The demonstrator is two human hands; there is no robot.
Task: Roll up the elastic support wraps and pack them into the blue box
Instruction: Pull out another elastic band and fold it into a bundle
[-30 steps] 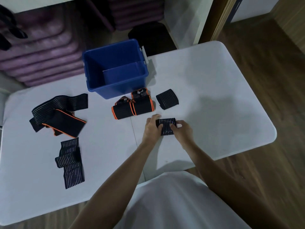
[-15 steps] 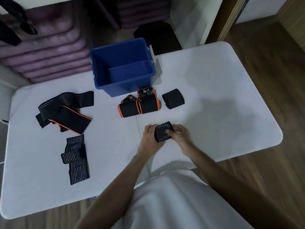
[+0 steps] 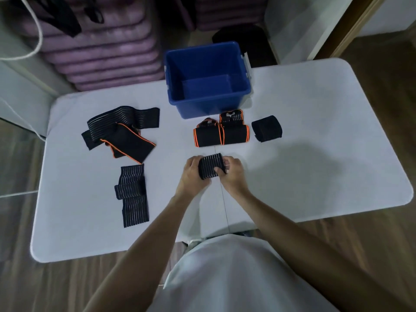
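A rolled black ribbed wrap point(image 3: 210, 165) is gripped between my left hand point(image 3: 193, 174) and my right hand point(image 3: 233, 174), just above the white table point(image 3: 315, 154). Beyond it lie two rolled orange-edged wraps point(image 3: 221, 134) side by side and a rolled black wrap point(image 3: 266, 128). The blue box point(image 3: 208, 81) stands open at the table's far edge and looks empty. On the left lie unrolled wraps: a striped black one under an orange-edged one point(image 3: 123, 131), and a striped black strip point(image 3: 132, 194) nearer me.
Stacked purple mats point(image 3: 101, 52) and a dark stool point(image 3: 243, 39) stand beyond the table's far edge. Wooden floor surrounds the table on the right and in front. A white cord point(image 3: 38, 37) hangs at the upper left.
The rolled wrap has turned in my hands from lying crosswise to standing more on end and tilted. My hands have closed in tighter around it. The camera view has shifted a little.
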